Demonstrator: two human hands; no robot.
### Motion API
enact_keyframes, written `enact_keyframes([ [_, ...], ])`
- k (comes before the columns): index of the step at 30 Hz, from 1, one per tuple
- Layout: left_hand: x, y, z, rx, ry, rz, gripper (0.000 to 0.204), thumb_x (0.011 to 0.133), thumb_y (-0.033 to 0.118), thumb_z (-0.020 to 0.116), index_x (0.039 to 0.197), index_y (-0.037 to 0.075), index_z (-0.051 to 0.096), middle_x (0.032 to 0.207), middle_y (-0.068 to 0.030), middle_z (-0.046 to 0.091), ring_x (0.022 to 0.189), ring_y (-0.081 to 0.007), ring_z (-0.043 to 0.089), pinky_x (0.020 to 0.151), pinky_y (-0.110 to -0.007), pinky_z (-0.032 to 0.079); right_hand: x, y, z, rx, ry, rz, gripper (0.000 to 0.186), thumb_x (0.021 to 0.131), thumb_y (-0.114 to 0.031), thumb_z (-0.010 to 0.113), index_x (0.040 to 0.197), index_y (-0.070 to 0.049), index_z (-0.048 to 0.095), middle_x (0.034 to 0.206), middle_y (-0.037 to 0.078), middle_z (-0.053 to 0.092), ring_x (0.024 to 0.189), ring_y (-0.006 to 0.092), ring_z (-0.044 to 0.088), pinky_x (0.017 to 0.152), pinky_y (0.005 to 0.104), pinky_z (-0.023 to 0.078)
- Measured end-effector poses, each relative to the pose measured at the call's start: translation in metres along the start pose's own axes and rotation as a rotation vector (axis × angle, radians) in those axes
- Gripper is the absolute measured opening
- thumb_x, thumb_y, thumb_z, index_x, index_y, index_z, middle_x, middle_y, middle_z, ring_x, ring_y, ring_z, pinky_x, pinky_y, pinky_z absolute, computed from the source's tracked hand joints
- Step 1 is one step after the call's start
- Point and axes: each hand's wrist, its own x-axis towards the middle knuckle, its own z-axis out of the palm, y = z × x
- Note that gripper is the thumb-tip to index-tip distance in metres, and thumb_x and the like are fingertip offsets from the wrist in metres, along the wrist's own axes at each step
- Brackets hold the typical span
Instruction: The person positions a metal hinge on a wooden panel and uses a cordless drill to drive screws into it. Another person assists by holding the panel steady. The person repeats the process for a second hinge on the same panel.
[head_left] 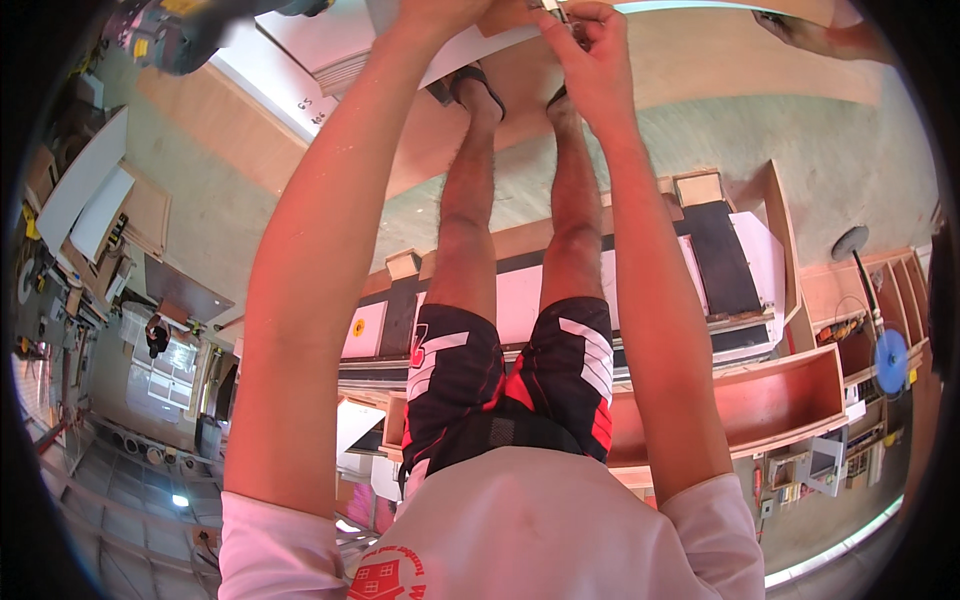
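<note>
My right hand (590,40) is raised at the top centre, its fingers closed on a small light-and-metal piece (553,14) at the edge of a wood board (505,14). My left hand (445,12) reaches up left of it, mostly cut off by the frame, its fingers hidden. A white panel (270,90) with handwritten marks lies beside and below that board. A teal, dark and yellow power tool (170,40) is at the upper left, partly out of view. My sandalled feet stand just below the board.
Behind my legs are a long cabinet with white and black panels (735,270) and an open wooden box (740,400). A blue-disc stand (890,360) is at right, stacked boards (90,190) at left. Another person's arm (810,35) is at upper right; a distant person (158,335) is at left.
</note>
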Motion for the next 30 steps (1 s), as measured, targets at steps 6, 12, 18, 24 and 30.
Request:
enact_keyframes([
  [6, 0.0, -0.001, 0.003, 0.013, 0.015, -0.025, 0.02, 0.07, 0.012, 0.089, 0.082, 0.005, 0.074, 0.08, -0.0109, 0.067, 0.074, -0.0267, 0.064, 0.069, -0.04, 0.052, 0.001, -0.01, -0.008, -0.091, -0.023, 0.085, 0.042, 0.098, -0.021, 0.077, 0.122, 0.002, 0.051, 0.099, 0.005, 0.067, 0.088, 0.0092, 0.06, 0.075, 0.0256, 0.05],
  [12, 0.003, -0.009, 0.007, 0.018, -0.019, 0.001, 0.018, 0.071, 0.009, 0.084, 0.083, 0.006, 0.072, 0.084, -0.0125, 0.067, 0.083, -0.0311, 0.065, 0.074, -0.043, 0.052, 0.003, -0.005, -0.015, -0.105, -0.055, 0.153, 0.047, 0.097, -0.027, 0.079, 0.121, 0.001, 0.05, 0.104, 0.006, 0.065, 0.091, 0.011, 0.058, 0.079, 0.0264, 0.049],
  [18, -0.001, -0.016, 0.017, 0.15, -0.014, 0.057, 0.016, 0.077, 0.018, 0.079, 0.092, 0.017, 0.074, 0.095, -0.0108, 0.065, 0.101, -0.0354, 0.062, 0.083, -0.047, 0.052, 0.006, 0.009, -0.016, -0.101, -0.022, 0.089, 0.035, 0.097, -0.019, 0.078, 0.116, -0.002, 0.053, 0.103, 0.005, 0.056, 0.091, 0.0126, 0.052, 0.083, 0.0296, 0.047],
  [24, -0.007, 0.0, 0.013, 0.075, 0.073, 0.009, 0.024, 0.073, 0.013, 0.085, 0.092, 0.011, 0.071, 0.101, -0.0085, 0.065, 0.105, -0.0357, 0.059, 0.088, -0.047, 0.05, 0.004, 0.004, -0.014, -0.015, -0.062, 0.053, 0.034, 0.098, -0.015, 0.077, 0.116, -0.002, 0.051, 0.106, 0.006, 0.056, 0.095, 0.0126, 0.052, 0.084, 0.0293, 0.046],
  [30, -0.005, 0.004, 0.017, 0.117, 0.058, 0.004, 0.027, 0.072, 0.012, 0.086, 0.094, 0.011, 0.07, 0.103, -0.0065, 0.065, 0.108, -0.034, 0.058, 0.09, -0.047, 0.048, 0.006, 0.007, -0.02, -0.167, -0.023, -0.013, 0.036, 0.096, -0.018, 0.079, 0.116, -0.004, 0.052, 0.104, 0.004, 0.056, 0.091, 0.0127, 0.052, 0.081, 0.0301, 0.046],
])
